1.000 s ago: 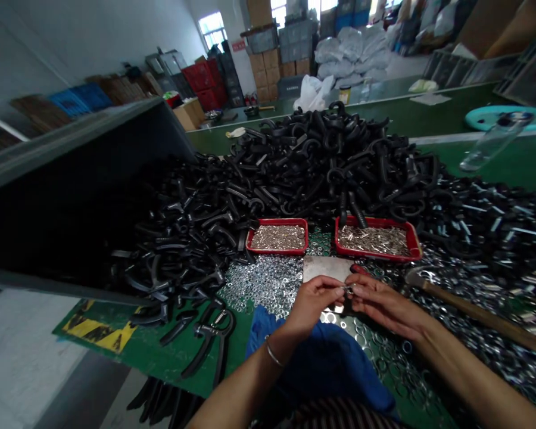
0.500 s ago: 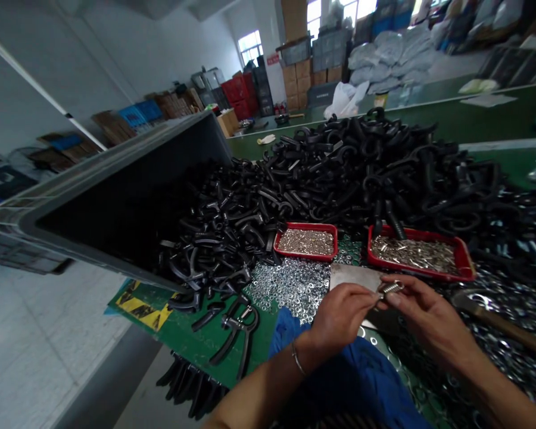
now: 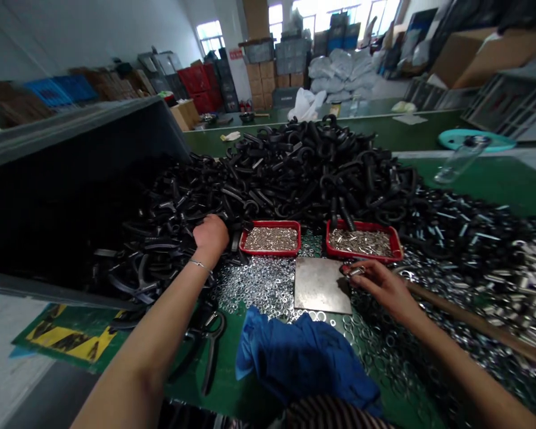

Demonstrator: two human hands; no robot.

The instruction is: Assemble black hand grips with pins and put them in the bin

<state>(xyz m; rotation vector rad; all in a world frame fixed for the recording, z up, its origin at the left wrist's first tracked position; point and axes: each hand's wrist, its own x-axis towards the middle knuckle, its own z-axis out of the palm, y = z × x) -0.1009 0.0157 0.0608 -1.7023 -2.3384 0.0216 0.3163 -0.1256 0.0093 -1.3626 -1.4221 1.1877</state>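
Observation:
My left hand (image 3: 211, 235) reaches into the heap of black plastic handles (image 3: 268, 173), its fingers hidden behind the back of the hand, so I cannot tell what they grip. Between the thumb and fingers of my right hand (image 3: 386, 291) is a small metal spring (image 3: 356, 271), held over the right edge of a flat steel plate (image 3: 321, 286). A finished-looking hand grip (image 3: 212, 339) with two black legs lies on the green tabletop under my left forearm, which partly covers it.
Two red trays, one (image 3: 271, 238) left and one (image 3: 364, 241) right, contain small metal pins. Loose washers (image 3: 259, 286) surround the plate. A wooden-handled hammer (image 3: 473, 319) lies right. A grey crate (image 3: 71, 125) tips toward the heap; blue cloth (image 3: 304, 357) lies in front.
My left hand has let go of the spring and moved left to the black handles. My right hand keeps the spring beside the plate. The view has turned right.

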